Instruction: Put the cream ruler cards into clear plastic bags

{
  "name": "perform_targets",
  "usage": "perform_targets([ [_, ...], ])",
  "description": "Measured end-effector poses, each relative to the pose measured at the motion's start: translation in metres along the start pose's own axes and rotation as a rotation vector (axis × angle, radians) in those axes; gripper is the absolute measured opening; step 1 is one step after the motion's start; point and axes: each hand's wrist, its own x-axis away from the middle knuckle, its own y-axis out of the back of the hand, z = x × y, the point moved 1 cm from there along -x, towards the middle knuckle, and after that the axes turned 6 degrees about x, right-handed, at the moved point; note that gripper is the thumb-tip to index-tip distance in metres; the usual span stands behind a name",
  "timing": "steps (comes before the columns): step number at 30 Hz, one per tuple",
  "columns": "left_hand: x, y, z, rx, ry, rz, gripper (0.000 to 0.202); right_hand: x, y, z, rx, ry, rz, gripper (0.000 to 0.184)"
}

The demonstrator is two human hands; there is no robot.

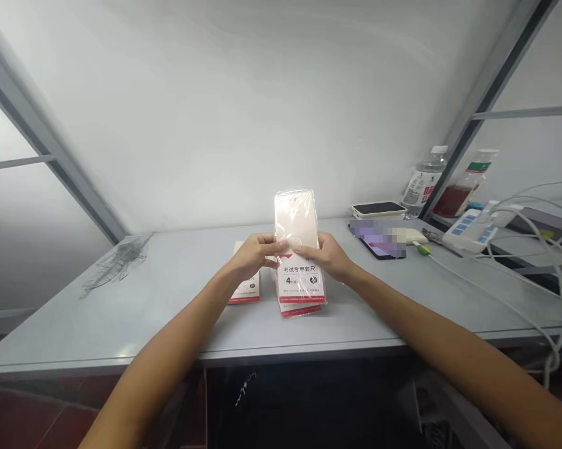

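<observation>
Near the middle of the desk, both hands grip a ruler set packet (302, 284), clear-wrapped with a white and red printed card. My left hand (254, 257) pinches its left edge, thumb on the front. On the right edge is my right hand (330, 257), its thumb also across the front. Below and partly behind this packet another similar packet (300, 310) shows its red bottom edge. A further ruler set packet (245, 293) lies on the desk to the left, partly covered by my left hand and wrist.
A white-cased phone (379, 209) and a second phone (377, 240) with a lit screen lie at the right. Beyond stand a clear bottle (423, 184) and a bottle of dark red liquid (461, 190). A power strip (470, 231) and white cables (491, 296) occupy the right side.
</observation>
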Motion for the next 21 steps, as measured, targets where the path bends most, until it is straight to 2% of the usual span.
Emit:
perform_targets([
  [11,-0.0008,0.0013,-0.0016,0.030,-0.016,0.039,0.031,0.0004,-0.0016,0.0047,-0.035,-0.004,0.007,0.026],
  [15,-0.0024,0.0050,-0.0012,0.079,-0.020,0.079,0.042,0.0009,-0.0004,0.0042,-0.051,-0.003,0.014,0.032],
  [18,-0.0023,0.0046,-0.0021,0.096,-0.028,0.063,0.049,0.0012,0.0001,0.0044,-0.046,0.003,0.010,0.036],
  [21,-0.0012,0.0020,-0.0018,0.032,-0.013,0.028,0.041,0.0009,-0.0003,0.0038,-0.015,-0.007,0.007,0.033],
])
